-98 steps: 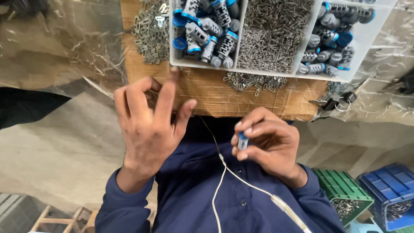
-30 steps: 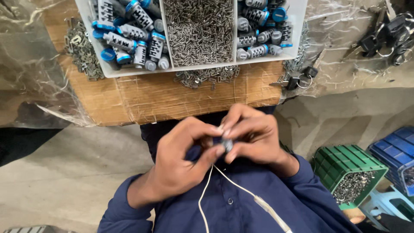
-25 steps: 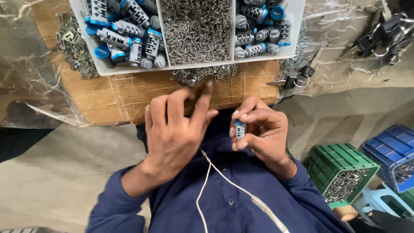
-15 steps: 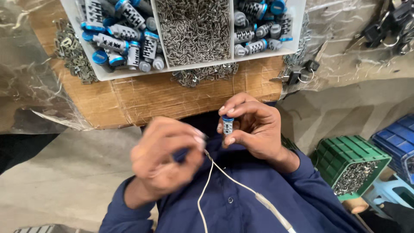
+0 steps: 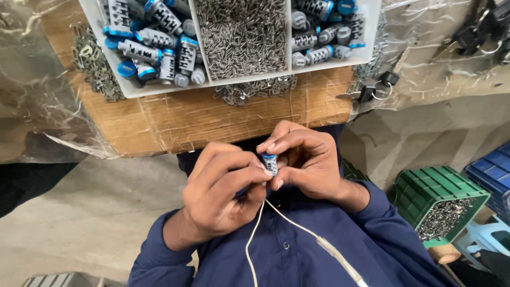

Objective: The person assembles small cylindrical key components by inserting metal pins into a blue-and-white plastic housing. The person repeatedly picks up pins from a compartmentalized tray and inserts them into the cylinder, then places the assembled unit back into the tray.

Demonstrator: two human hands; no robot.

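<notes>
Silver-grey lock cylinder (image 5: 270,163) with blue cap, pinched upright between fingertips of both hands, held just below the wooden board's (image 5: 212,119) near edge; right hand (image 5: 305,165) curled closed round it; left hand (image 5: 223,196) closed, thumb and forefinger touching its side; white divided tray (image 5: 159,88) on board, holding more cylinders (image 5: 154,40) and small screws (image 5: 241,34); green crate (image 5: 425,188) at right.

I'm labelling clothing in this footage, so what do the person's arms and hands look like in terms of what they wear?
Both arms wear long dark blue sleeves reaching the wrists. The left hand and right hand are bare: no gloves, and no rings or watch that I can see. A thin white cable with an inline piece runs down the buttoned blue shirt front.
</notes>
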